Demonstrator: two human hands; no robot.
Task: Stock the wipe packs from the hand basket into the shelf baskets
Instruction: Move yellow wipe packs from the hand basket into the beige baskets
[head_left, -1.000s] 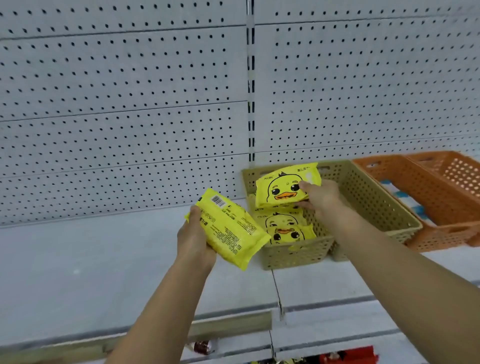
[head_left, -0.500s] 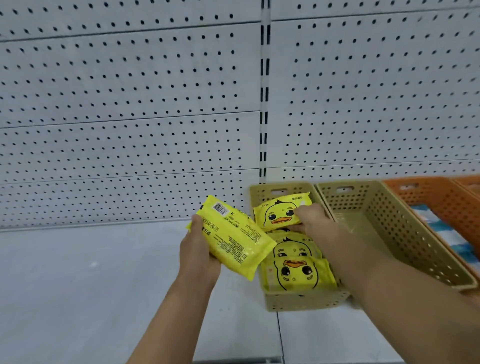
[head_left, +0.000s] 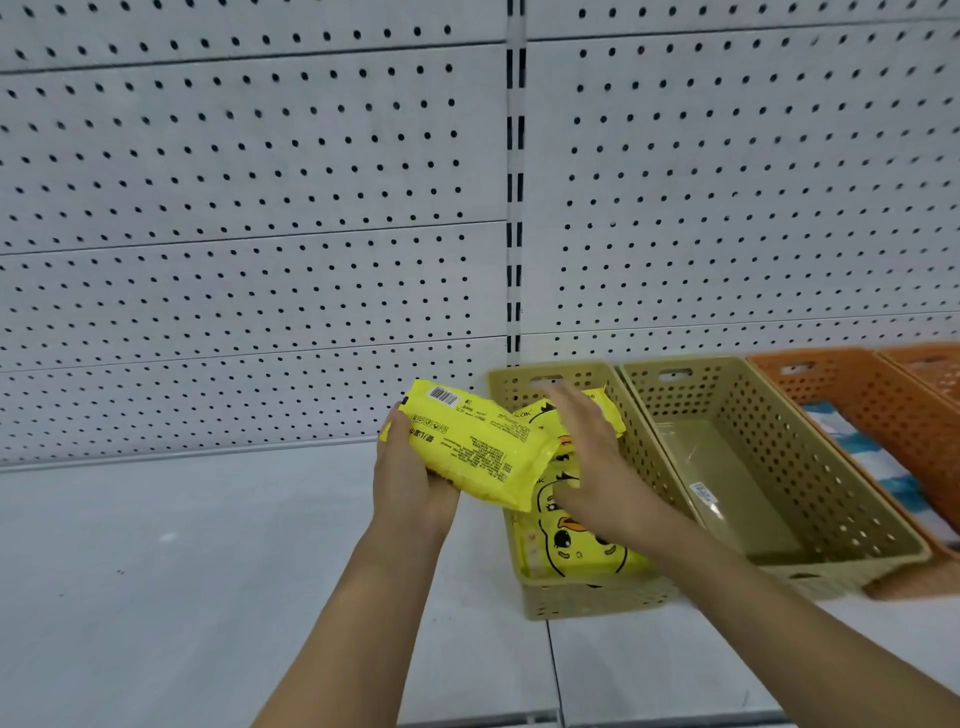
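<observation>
White pegboard panels (head_left: 260, 208) back a pale grey store shelf (head_left: 182, 571), with a slotted upright (head_left: 514, 208) running down between them; the person's left hand (head_left: 410, 478) grips a yellow wipe pack (head_left: 472, 447) from below, fingers curled round its lower edge, the printed back and barcode facing up; the pack is held tilted in the air over the middle of the shelf, its right end over the left rim of a tan shelf basket (head_left: 587, 603); the right hand (head_left: 592, 467), slightly blurred, is spread flat with straight fingers above that basket and holds nothing; whether it touches the held pack cannot be told; beneath it, yellow duck-face packs (head_left: 576, 545) lie stacked inside the basket, which runs from the shelf's back edge toward the front; a second tan basket (head_left: 810, 467) stands touching it on the right, a small white label on its floor; further toward the shelf's right end an orange basket (head_left: 883, 405) holds blue-and-white packs (head_left: 878, 462), and another orange basket (head_left: 930, 369) sits at the back right corner, cut off by the frame
</observation>
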